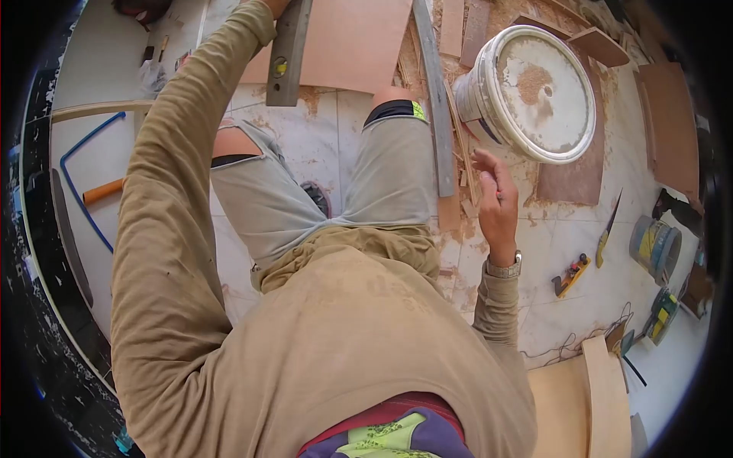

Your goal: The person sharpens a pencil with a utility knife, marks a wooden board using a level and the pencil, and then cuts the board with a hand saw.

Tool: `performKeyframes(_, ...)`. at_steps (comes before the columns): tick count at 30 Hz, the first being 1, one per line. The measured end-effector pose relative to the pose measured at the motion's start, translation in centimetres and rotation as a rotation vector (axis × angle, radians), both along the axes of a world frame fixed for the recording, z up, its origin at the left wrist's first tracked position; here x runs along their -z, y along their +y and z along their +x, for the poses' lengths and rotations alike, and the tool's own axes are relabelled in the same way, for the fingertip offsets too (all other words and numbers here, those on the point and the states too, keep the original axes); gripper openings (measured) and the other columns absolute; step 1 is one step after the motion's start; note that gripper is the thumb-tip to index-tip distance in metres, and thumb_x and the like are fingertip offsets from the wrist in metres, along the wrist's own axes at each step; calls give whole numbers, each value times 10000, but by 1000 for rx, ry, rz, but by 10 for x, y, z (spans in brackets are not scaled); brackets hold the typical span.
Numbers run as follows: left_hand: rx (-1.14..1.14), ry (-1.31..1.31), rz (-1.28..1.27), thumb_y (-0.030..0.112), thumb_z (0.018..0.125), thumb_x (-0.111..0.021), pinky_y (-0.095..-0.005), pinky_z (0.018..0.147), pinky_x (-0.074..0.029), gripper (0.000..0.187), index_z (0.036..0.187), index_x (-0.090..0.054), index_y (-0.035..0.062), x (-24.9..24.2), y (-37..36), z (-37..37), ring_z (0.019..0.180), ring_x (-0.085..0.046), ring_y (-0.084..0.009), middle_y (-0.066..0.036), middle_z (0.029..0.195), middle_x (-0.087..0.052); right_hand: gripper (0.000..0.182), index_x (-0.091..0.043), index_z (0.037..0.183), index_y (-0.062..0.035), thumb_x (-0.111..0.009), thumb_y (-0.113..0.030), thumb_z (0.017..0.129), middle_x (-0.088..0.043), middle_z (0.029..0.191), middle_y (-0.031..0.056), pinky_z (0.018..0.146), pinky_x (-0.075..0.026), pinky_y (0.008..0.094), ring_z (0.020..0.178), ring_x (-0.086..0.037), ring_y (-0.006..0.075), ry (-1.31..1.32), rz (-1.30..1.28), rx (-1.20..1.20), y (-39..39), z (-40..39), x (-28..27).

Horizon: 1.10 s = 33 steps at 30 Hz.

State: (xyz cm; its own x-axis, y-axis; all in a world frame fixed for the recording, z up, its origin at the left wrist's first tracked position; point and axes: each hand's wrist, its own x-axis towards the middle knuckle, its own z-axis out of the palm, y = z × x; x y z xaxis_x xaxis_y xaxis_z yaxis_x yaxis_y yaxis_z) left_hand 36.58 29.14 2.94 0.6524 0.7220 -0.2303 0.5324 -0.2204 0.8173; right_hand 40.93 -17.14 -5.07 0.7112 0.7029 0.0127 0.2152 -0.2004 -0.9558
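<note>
My left hand (276, 5) shows only as a sliver at the top edge, beside a grey metal spirit level (291, 46) with a yellow-green vial. Its fingers are out of frame. Under the level lies a flat reddish-brown wood panel (355, 46). My right hand (498, 200), with a watch at the wrist, hovers over the floor right of my knee, fingers loosely bent and apart, nothing visible in them. Just above it stands a white lidded bucket (571, 72), its lid smeared with dust. A long grey metal straightedge (437, 107) runs between the panel and the bucket.
Sawdust and wood offcuts (565, 179) lie around the bucket. Farther right are a handsaw (608, 229), a small hand plane (573, 276) and a bucket on its side (655, 248). An orange tube (103, 191) and a blue bent rod (72, 183) lie left. Another person's head (143, 9) shows top left.
</note>
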Motion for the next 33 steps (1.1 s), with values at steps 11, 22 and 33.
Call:
performKeyframes(11, 74, 3, 88, 486, 812, -753, -296, 726, -553, 556, 1080, -707, 1, 261, 15, 37, 793, -693, -158, -82, 902, -723, 271, -650, 1139, 46, -504, -103, 966, -707, 886, 111, 567, -477, 227, 654, -632, 126, 490, 166, 277, 224, 61, 71)
performKeyframes(22, 253, 224, 109, 494, 697, -833, -402, 928, -551, 717, 1091, -678, -85, 319, -10, 87, 1037, -711, -352, -260, 1076, -722, 504, -724, 1109, 9, -764, -404, 824, -741, 928, 177, 804, -541, 366, 890, -712, 265, 285, -470, 298, 210, -30, 279)
performKeyframes(33, 352, 75, 274, 673, 794, -741, -453, 1083, -414, 970, 1392, -478, -44, 339, 19, 107, 1314, -509, -397, -255, 1374, -556, 370, -731, 1044, 3, -717, -326, 877, -738, 842, 111, 737, -524, 365, 779, -687, 218, 532, -414, 206, 211, -29, 297)
